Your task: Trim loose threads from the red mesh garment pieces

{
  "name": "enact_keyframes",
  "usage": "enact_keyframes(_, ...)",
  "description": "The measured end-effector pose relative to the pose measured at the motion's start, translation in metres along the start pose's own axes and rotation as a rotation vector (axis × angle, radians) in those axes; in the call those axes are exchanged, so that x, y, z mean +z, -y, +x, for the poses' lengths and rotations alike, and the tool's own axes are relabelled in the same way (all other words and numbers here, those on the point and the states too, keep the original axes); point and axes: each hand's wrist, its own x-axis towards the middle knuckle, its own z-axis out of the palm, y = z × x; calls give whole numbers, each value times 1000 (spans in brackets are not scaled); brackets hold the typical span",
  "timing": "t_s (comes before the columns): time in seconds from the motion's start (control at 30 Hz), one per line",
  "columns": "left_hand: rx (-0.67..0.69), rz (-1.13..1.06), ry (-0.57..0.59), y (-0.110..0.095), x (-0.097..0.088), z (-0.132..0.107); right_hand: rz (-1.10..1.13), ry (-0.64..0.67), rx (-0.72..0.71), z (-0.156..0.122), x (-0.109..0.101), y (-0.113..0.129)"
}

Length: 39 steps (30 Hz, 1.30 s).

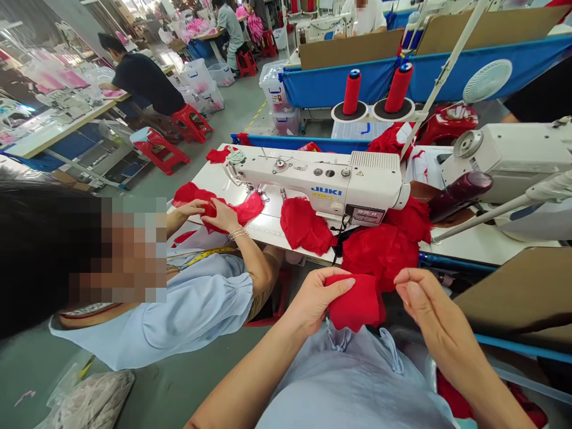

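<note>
Between the thumb and fingers of the left hand point(318, 299), a red cloth piece point(357, 305) is pinched, spreading toward the right hand point(432, 316). Apart from the cloth, the right fingers bend close to their thumb; whether they grip anything cannot be told. Just beyond both hands' fingers lies a red fabric heap point(379, 250).

The near white sewing machine point(290, 173) bears JUKI in blue, yellow print point(326, 196) too small to read, and a warning triangle point(360, 173); the far machine point(313, 28) also reads JUKI.
</note>
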Motion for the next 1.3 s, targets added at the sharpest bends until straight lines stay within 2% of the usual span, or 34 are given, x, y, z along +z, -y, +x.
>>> enact_keyframes(0.17,23,0,-2,0,4,0,-223,109,-302,-8,-2,17)
enact_keyframes(0.43,47,8,-6,-1,6,-5,-549,-7,-422,-7,13,10)
enact_keyframes(0.57,59,22,-25,-2,5,-8,-601,-12,-465,-7,14,10)
enact_keyframes(0.83,54,83,-33,0,4,-12,-615,-27,-511,-3,14,14)
enact_keyframes(1.0,233,239,-61,2,1,-14,-585,3,-497,-5,15,13)
enact_keyframes(1.07,262,264,-61,1,1,-14,-509,30,-463,-6,17,11)
enact_keyframes(1.23,137,93,-69,-5,6,-15,-170,56,-338,-6,23,9)
enact_keyframes(1.3,106,48,-71,-7,8,-15,-109,63,-329,-6,23,8)
